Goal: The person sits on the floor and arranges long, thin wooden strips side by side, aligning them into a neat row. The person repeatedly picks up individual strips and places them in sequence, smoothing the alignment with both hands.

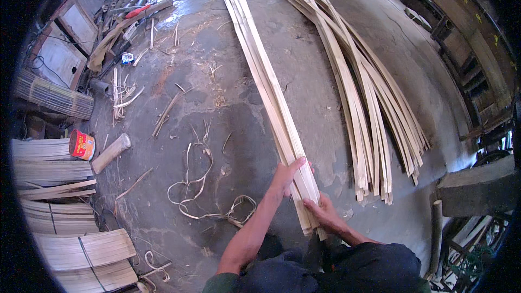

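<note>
Head view: left hand [286, 177] and right hand [325, 212] both gripping one wooden-slat bundle [273, 106], slat count unclear; off left, one red tub [81, 145], one short log [111, 153].

Stretches the bare left forearm [248, 233] up from near 6 o'clock, slanting toward 1 o'clock. Brings the right forearm [355, 235] in from about 5 o'clock, shorter in view and angled toward 10 o'clock. Holds the left hand [284, 178] farther forward, between 10 and 11 o'clock from the right hand [326, 214]. Clasps with each of the 2, curling the fingers mostly out of sight underneath. Lays the left thumb [296, 163] over the top toward 1 o'clock, and the right thumb [311, 204] toward 10 o'clock.
</note>
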`<state>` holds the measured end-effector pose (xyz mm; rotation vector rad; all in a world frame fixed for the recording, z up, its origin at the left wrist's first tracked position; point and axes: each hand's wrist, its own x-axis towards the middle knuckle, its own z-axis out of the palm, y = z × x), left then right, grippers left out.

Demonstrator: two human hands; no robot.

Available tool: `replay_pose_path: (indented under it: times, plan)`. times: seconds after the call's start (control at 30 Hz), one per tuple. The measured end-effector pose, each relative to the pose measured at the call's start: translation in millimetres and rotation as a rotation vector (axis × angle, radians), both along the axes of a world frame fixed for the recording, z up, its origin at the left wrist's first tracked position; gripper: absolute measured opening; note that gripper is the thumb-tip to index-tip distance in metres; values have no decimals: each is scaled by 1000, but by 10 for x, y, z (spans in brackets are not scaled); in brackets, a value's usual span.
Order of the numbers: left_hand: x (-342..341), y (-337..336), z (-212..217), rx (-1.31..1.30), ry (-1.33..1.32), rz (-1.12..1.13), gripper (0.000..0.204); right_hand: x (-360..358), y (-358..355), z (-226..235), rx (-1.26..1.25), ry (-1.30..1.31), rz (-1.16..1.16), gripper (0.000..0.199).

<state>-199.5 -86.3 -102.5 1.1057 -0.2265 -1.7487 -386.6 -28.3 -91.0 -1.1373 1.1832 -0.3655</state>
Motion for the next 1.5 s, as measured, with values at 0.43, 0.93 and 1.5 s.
replay_pose_path:
  times: [0.43, 0.93, 1.5]
  plan:
    - [-509, -333, -184, -37, -33, 46, 29, -403, -361, -16, -20, -58, -51, 52]
    - [-993, -466, -504, -126, -394, 68, 60, -1214, -789, -372, 89, 179, 41, 57]
    - [1701, 1876, -473, 419, -1732, -351, 95, -1034, -1112, 144, -597, 798, 518, 48]
